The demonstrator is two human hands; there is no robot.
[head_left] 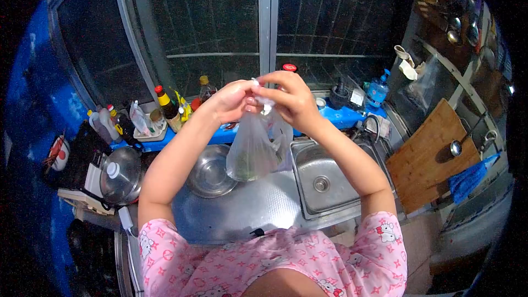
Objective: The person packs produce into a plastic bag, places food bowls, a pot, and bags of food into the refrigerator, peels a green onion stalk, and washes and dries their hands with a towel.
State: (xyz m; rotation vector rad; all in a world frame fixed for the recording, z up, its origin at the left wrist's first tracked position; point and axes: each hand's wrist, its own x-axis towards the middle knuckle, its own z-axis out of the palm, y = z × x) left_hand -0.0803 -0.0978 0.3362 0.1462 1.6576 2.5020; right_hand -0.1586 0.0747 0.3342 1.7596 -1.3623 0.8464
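Note:
A thin translucent plastic bag [252, 153] with something greenish in its lower part hangs in front of me, above the metal counter. Both hands are raised at its gathered top. My left hand [234, 100] has its fingers closed round the neck of the bag. My right hand [290, 99] pinches the white twisted end of the bag, its fingertips close to those of the left hand. Behind the bag, a round metal basin [212, 179] on the counter is partly hidden.
To the right is a steel sink [330, 198], with a wooden cutting board [432, 157] beyond it. Bottles, a soap dispenser [378, 89] and a white tray [151, 134] line the blue ledge [327, 114]. A lidded pan [122, 176] stands at left.

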